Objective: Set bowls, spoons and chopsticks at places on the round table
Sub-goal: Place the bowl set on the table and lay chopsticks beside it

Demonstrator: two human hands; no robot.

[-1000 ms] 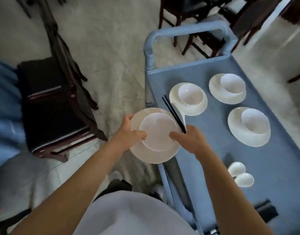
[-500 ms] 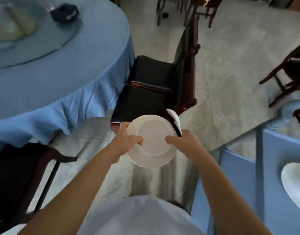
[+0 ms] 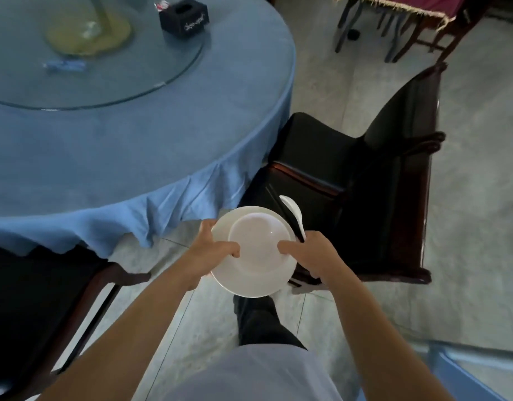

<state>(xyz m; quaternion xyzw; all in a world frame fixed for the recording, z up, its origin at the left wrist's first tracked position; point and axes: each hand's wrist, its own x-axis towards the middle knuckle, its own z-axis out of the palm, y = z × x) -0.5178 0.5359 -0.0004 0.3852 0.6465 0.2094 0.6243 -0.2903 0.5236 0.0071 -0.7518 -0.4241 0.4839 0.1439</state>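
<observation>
floor (image 3: 469,227): pale grey tile | dark wooden chair (image 3: 316,146): beside blue-clothed round table (image 3: 133,146) | light: dim

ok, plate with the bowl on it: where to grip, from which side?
Grip the plate at opposite rim edges, coming from left and right, thumbs on top against the bowl. The bowl only rests on the shallow plate and could slide if tilted; left hand and right hand hold it so.

Items counted: one round white ceramic plate (image 3: 249,285); one white ceramic bowl (image 3: 258,241); one white ceramic spoon (image 3: 291,206); one pair of black chopsticks (image 3: 287,215); one round blue-clothed desk (image 3: 133,140); one round glass turntable (image 3: 133,76); one black tissue box (image 3: 183,17); two black-seated dark wooden chairs beside the desk: right chair (image 3: 321,157), lower-left chair (image 3: 32,285).
</observation>
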